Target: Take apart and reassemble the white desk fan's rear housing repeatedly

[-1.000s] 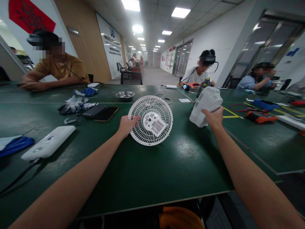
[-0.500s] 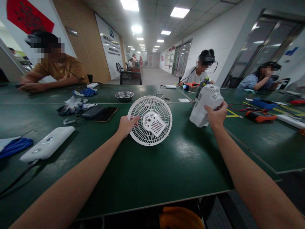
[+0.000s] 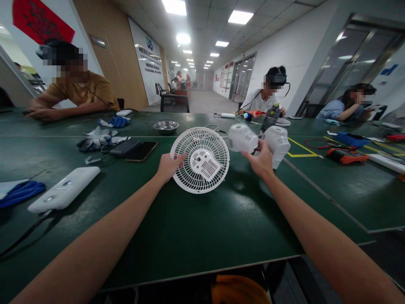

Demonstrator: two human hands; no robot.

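Note:
My left hand point(image 3: 171, 166) is closed on the rim of a round white fan grille point(image 3: 207, 164), its thumb lying over the ribs. The grille stands tilted on the green table, its slotted centre plate facing me. To the right, my right hand point(image 3: 261, 160) grips a white vented plastic housing point(image 3: 243, 138), which is blurred by motion. Just behind that hand is a second white vented housing point(image 3: 278, 143), partly covered by the fingers; whether they touch it I cannot tell.
A metal bowl point(image 3: 166, 126) sits beyond the grille. On the left lie a phone point(image 3: 142, 152), a dark power bank point(image 3: 125, 147), gloves point(image 3: 99, 139) and a white device point(image 3: 65, 190) with a cable. An orange multimeter point(image 3: 344, 154) is at right. Other people sit across the table.
My right hand has moved left with one white housing, leaving the other behind it to the right. My left hand and the grille have stayed in place.

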